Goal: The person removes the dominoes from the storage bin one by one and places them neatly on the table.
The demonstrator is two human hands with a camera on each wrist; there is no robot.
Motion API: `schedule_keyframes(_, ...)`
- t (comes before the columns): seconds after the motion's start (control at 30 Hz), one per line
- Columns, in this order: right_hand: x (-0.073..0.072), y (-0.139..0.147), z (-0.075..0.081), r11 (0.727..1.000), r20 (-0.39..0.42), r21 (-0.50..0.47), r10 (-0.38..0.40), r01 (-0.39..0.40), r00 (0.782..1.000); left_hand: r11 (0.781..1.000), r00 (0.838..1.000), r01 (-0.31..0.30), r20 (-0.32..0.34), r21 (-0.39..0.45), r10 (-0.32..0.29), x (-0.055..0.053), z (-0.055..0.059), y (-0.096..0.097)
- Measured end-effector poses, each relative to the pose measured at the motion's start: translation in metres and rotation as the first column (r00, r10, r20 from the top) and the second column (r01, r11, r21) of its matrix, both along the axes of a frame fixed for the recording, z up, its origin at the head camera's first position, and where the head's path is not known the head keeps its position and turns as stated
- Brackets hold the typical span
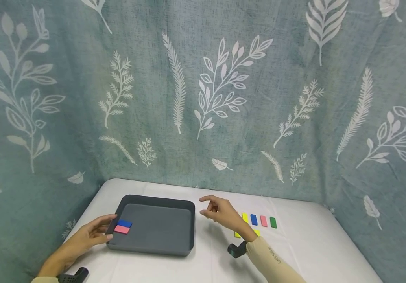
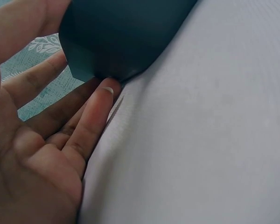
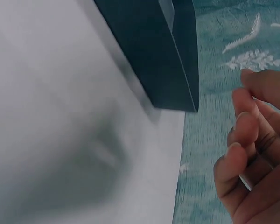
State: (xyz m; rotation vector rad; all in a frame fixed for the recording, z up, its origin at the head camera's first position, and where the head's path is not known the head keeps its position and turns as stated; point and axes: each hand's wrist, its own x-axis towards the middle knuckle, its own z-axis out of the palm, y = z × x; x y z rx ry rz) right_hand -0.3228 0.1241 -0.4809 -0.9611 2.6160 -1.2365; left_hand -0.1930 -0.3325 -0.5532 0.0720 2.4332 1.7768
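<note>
A dark grey rectangular tray (image 1: 157,226) lies on the white-covered table. Inside it, by the left wall, a blue block (image 1: 124,223) and a pink block (image 1: 122,229) sit side by side. My left hand (image 1: 87,234) rests against the tray's left side, with thumb and index tips apart at the rim. In the left wrist view, its fingers (image 2: 91,114) touch the tray's outer wall low down. Just right of the tray, my right hand (image 1: 222,213) hovers above the table, fingers loosely bent, thumb and index apart, nothing between them.
Right of my right hand lie several small flat blocks, among them a blue block (image 1: 254,219), a pink block (image 1: 263,221), a green block (image 1: 273,222) and yellow ones; my forearm partly covers some. A leaf-patterned curtain (image 1: 189,118) stands behind and beside the table.
</note>
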Motion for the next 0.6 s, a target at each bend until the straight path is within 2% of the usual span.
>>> schedule_keyframes(0.27,0.0,-0.038,0.002,0.996,-0.012,-0.04,0.079,-0.08,0.997,1.0,1.0,0.008,0.005,0.002,-0.008,0.001,0.002,-0.002)
schedule_keyframes(0.6,0.001,-0.091,0.004,0.984,-0.03,-0.038,0.175,-0.176,0.984,1.0,1.0,0.014,0.022,0.006,-0.014,0.002,0.004,-0.001)
